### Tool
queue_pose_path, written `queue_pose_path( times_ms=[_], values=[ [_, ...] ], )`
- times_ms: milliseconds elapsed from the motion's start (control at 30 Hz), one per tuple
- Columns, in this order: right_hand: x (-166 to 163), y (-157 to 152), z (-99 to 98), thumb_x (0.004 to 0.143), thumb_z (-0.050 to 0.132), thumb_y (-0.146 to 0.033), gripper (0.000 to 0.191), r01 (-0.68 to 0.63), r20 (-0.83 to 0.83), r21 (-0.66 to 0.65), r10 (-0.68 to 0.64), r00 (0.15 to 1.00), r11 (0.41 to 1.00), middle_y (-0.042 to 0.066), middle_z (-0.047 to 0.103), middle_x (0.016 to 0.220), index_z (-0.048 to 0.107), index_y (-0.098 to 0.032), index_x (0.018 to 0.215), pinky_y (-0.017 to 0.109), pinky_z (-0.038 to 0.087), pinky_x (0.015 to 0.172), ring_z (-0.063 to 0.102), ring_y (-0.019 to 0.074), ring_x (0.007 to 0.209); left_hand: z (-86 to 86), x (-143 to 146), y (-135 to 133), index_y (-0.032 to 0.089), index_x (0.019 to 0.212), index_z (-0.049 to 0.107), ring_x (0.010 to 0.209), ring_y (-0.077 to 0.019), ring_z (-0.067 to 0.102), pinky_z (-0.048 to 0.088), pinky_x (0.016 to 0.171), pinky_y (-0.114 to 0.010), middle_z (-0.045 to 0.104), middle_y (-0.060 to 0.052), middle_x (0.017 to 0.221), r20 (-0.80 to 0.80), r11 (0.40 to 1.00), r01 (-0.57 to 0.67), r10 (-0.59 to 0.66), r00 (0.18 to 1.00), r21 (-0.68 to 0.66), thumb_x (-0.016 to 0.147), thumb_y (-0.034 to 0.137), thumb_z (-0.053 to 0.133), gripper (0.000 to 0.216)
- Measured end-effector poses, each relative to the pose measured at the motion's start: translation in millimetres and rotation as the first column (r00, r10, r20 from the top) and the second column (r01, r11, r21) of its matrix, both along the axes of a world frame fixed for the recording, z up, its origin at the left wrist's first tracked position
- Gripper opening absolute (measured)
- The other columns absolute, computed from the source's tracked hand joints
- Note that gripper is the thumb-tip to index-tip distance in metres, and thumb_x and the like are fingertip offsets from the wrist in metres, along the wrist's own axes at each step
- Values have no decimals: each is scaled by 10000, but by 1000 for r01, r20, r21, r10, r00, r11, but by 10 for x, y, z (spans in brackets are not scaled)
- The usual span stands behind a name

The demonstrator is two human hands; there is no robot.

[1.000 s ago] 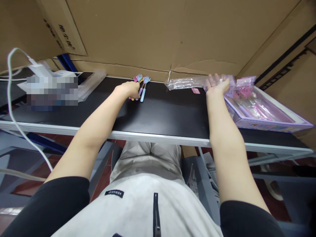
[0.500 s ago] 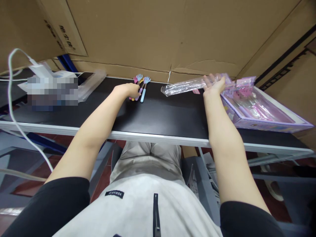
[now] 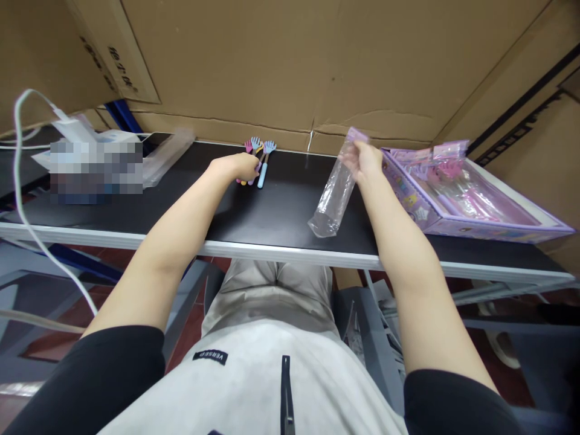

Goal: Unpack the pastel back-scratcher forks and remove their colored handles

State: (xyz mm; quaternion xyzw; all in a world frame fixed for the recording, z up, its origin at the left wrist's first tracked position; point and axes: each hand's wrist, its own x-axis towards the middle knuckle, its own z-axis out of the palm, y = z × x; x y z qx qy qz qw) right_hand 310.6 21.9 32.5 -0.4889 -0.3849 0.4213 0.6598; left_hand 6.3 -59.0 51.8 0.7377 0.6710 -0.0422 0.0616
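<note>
Several small back scratchers [image 3: 264,163] with pink, yellow, purple and blue hand-shaped heads lie side by side on the black tabletop. My left hand [image 3: 240,166] is closed over their handles, its thumb by a purple one; the fingers beneath are partly hidden. The light-blue scratcher at the right of the group lies just outside my grip. Pinched at its upper end in my right hand [image 3: 365,160] is a clear plastic bag [image 3: 334,199] with a purple header. It looks flat and hangs down toward the table's front edge.
A purple open box [image 3: 489,229] with pink packaged items [image 3: 466,187] stands at the right. Clear plastic sleeves [image 3: 170,154] and a white device [image 3: 75,128] with a cable lie at the left. Cardboard walls [image 3: 290,66] enclose the table's back and sides.
My right hand has moved left, away from the box. The plastic bag swung from lying sideways to hanging down toward the front edge. My left hand has hardly moved.
</note>
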Motion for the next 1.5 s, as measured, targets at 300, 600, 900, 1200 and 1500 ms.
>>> queue_pose_path(
  times_ms=[300, 600, 900, 1200, 1500],
  values=[
    [-235, -127, -93, 859, 781, -232, 641, -54, 128, -1, 54, 990, 999, 45, 741, 1051, 517, -232, 1443, 390, 699, 678, 730, 158, 682, 86, 8, -81, 169, 893, 822, 774, -273, 749, 528, 742, -297, 808, -114, 839, -30, 998, 25, -26, 999, -54, 833, 166, 620, 211],
    [-315, -245, -97, 822, 800, -257, 718, -123, 209, -6, 121, 970, 992, 68, 742, 1190, 456, -277, 1451, 325, 682, 649, 786, 194, 762, 127, 22, -134, 139, 1110, 812, 774, -272, 773, 593, 770, -311, 817, -121, 879, 31, 998, 57, -56, 998, -24, 864, 211, 608, 327],
    [-580, -490, -24, 767, 946, -309, 517, -190, 154, 60, 179, 972, 980, -43, 675, 855, 506, -272, 1034, 277, 636, 669, 732, 151, 726, -98, 463, -140, 154, 1178, 765, 1242, -256, 707, 518, 1135, -385, 790, -108, 1230, 758, 917, 27, -344, 554, 397, 952, 256, 673, 265],
    [-817, -742, -126, 800, 883, -260, 267, -317, 202, 6, 309, 929, 948, -43, 660, 703, 620, -217, 819, 225, 568, 551, 624, 100, 551, -245, 652, -156, 146, 871, 699, 850, -172, 768, 605, 915, -320, 799, -79, 882, 959, 984, -99, -119, 257, 148, 964, 299, 799, 205],
    [-805, -754, -163, 704, 985, -416, 336, -455, 215, 59, 433, 875, 889, -11, 746, 770, 779, -214, 878, 233, 581, 522, 703, 139, 603, -186, 608, -116, 157, 725, 628, 651, -124, 684, 614, 817, -297, 702, -11, 694, 997, 987, -154, -25, 72, 36, 904, 170, 797, 246]
  ],
)
